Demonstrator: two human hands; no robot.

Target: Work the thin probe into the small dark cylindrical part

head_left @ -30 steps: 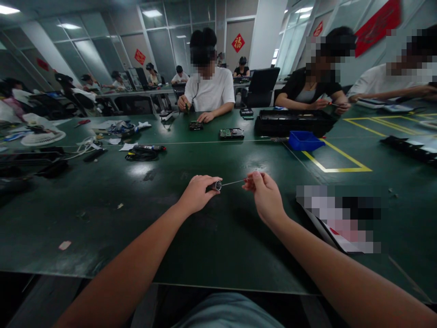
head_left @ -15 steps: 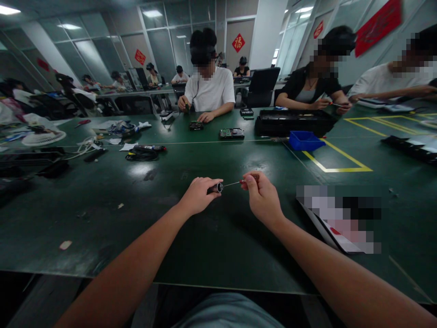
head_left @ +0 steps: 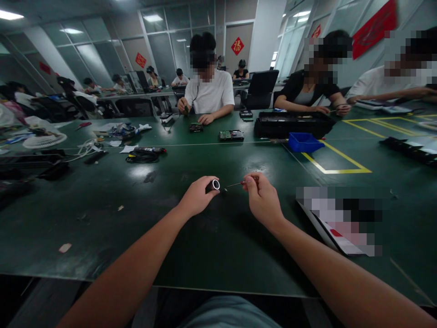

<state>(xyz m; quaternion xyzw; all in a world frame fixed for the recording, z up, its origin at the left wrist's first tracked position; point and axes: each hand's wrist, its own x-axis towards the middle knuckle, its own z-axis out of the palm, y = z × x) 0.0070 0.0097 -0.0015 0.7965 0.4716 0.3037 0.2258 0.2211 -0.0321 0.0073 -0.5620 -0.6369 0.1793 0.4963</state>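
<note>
My left hand point(head_left: 197, 197) is closed round a short dark cylinder point(head_left: 210, 186), whose end with a bright ring faces right. Most of the cylinder's body is hidden by the fingers. In my right hand point(head_left: 265, 199) is a thin screwdriver point(head_left: 234, 185), its reddish handle pinched between thumb and fingers and its shaft pointing left. A small dark piece point(head_left: 224, 190) with a light spot shows at the screwdriver's tip, just outside the ringed end. Whether the tip touches this piece, I cannot tell.
Beyond my hands lie a black coiled cable point(head_left: 145, 155), a circuit-board device point(head_left: 231, 135), a blue bin point(head_left: 305, 142) and a long black housing point(head_left: 294, 124). A blurred-out flat item point(head_left: 324, 226) lies by my right forearm. Across the green table point(head_left: 218, 259), several people work.
The screwdriver tip was at the cylinder's end, and now a gap separates them. The small piece now shows outside the cylinder. The cylinder has shifted slightly left, its ringed end turned more toward me.
</note>
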